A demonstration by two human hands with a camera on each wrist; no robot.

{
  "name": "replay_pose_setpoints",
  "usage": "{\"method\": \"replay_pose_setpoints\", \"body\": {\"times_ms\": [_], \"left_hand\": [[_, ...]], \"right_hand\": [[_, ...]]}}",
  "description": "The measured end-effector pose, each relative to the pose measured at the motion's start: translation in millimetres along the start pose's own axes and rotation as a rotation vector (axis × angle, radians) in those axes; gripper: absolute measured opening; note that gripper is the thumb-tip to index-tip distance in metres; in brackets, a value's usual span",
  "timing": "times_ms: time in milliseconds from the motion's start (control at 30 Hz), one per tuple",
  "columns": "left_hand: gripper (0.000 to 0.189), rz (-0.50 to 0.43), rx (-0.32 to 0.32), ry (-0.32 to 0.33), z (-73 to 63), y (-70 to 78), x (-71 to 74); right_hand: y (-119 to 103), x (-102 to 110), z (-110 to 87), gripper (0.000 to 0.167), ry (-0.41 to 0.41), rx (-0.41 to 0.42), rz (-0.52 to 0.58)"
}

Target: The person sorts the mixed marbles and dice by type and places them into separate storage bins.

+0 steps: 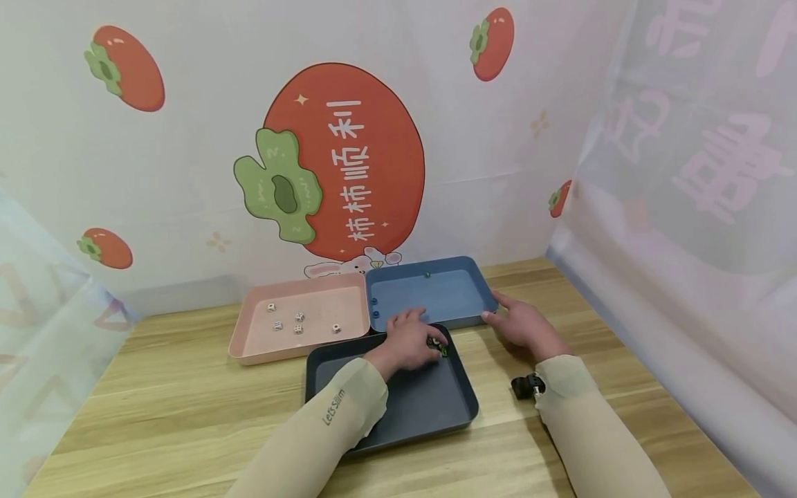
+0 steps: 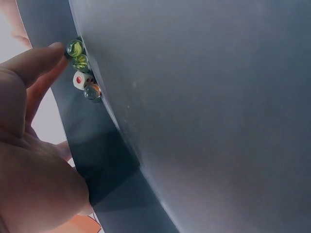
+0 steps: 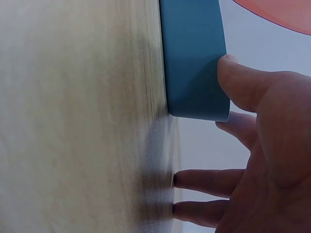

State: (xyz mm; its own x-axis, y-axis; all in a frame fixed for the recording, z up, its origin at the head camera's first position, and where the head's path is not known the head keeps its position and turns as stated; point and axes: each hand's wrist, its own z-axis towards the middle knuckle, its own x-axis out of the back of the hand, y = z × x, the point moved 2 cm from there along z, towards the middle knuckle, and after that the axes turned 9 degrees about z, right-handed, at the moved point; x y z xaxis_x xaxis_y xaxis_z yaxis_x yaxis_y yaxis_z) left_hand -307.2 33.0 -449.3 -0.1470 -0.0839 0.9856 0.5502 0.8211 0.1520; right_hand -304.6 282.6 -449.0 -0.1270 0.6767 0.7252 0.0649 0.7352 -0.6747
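My left hand reaches over the far right corner of the dark grey tray. In the left wrist view its thumb tip is beside a green-swirled glass marble, and a finger lies behind the thumb. Lined up along the tray wall are a second green marble, a white die and a clear marble with an orange tint. At the near right corner of the blue tray, my right hand grips with thumb and forefinger, its other fingertips resting on the table.
Several white dice lie in the pink tray at the left. Inside the blue tray are a green marble and two small blue marbles. A black device sits by the right wrist. A printed backdrop stands behind.
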Motion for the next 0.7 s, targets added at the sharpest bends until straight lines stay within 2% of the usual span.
{"method": "replay_pose_setpoints", "body": {"times_ms": [200,700], "left_hand": [[0.016,0.039,-0.038,-0.021,-1.6,0.4,-1.0],[0.007,0.075,-0.066,-0.036,-1.4,8.7,-1.8]], "right_hand": [[-0.3,0.1,-1.0,0.073,-0.003,0.003,0.003],[3.8,-0.5,2.2,0.075,0.0,-0.016,0.008]]}}
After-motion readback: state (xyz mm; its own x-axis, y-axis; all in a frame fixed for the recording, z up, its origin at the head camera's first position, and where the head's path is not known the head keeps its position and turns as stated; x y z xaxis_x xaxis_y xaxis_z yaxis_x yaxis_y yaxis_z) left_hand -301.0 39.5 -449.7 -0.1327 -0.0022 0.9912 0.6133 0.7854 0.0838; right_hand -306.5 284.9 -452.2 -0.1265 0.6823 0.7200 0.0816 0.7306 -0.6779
